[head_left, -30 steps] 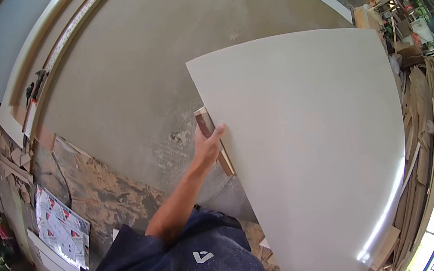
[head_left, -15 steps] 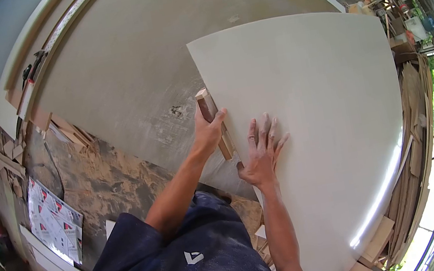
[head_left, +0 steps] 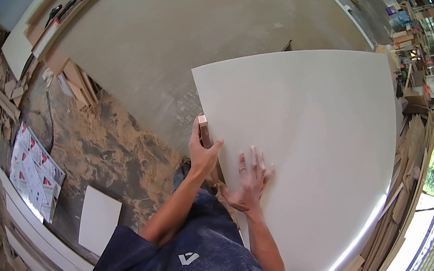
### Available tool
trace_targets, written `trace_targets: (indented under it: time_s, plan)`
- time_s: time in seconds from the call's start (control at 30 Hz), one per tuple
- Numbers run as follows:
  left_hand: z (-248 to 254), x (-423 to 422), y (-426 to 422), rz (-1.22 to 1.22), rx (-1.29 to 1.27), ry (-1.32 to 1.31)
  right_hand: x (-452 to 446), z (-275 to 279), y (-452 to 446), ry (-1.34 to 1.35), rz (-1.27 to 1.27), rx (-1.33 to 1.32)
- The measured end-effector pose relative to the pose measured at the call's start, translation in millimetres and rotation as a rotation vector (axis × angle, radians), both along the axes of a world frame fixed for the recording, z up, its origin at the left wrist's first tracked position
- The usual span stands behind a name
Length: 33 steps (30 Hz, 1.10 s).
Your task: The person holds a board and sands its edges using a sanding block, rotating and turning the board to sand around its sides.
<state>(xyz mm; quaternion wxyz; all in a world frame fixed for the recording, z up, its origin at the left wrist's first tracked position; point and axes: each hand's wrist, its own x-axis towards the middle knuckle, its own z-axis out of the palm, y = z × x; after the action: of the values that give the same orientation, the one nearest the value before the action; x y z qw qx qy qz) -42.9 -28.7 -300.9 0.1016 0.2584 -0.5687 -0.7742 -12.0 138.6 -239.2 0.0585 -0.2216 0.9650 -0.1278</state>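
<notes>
A large white panel (head_left: pixel 309 137) lies in front of me and to the right. At its left edge my left hand (head_left: pixel 205 152) grips a narrow wooden block (head_left: pixel 204 129), the thumb reaching over onto the panel. My right hand (head_left: pixel 250 183) lies on the white surface near the same edge, fingers spread, with nothing held in it. Under the panel and beyond it extends a wide grey-brown board (head_left: pixel 166 40).
Sawdust covers the floor (head_left: pixel 99 149) at left, with a white offcut (head_left: pixel 99 218) and a printed sheet (head_left: pixel 35 173). Long white strips (head_left: pixel 45 239) lie at lower left. Tools (head_left: pixel 61 9) rest at upper left. Stacked wood strips (head_left: pixel 408 178) line the right side.
My right hand came into view and now rests on the panel. The block stands more upright in my left hand at the panel's edge. The view has shifted, showing more floor at left.
</notes>
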Motion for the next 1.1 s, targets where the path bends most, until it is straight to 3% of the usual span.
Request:
trace_targets:
  time_s: [0.07, 0.1, 0.17, 0.23, 0.67, 0.73, 0.87, 0.93, 1.1]
  plan:
    - [-4, 18, -2, 0.019, -0.139, -0.047, -7, -7, 29, -0.053, 0.095, -0.123]
    - [-1, 24, -3, 0.023, -0.141, -0.055, -15, -22, 46, -0.064, -0.006, -0.221]
    - [10, 32, -5, 0.059, 0.019, -0.03, -57, -43, 71, 0.098, -0.227, -0.115]
    - [5, 41, -3, 0.077, 0.023, -0.028, -94, -46, 76, 0.216, -0.341, 0.043]
    - [-12, 161, -8, 0.253, -0.007, -0.162, -13, -59, 39, 0.243, -0.16, 0.197]
    - [-24, 184, -9, 0.271, -0.007, -0.194, -22, -42, 35, -0.102, -0.186, 0.076]
    - [-35, 214, -10, 0.291, 0.004, -0.186, -57, -79, 37, -0.139, -0.268, -0.025]
    - [-37, 216, -11, 0.281, 0.023, -0.144, -57, -100, 36, 0.314, -0.255, 0.191]
    - [-48, 183, -21, 0.316, 0.111, -0.082, -67, -108, 43, 0.22, -0.223, 0.174]
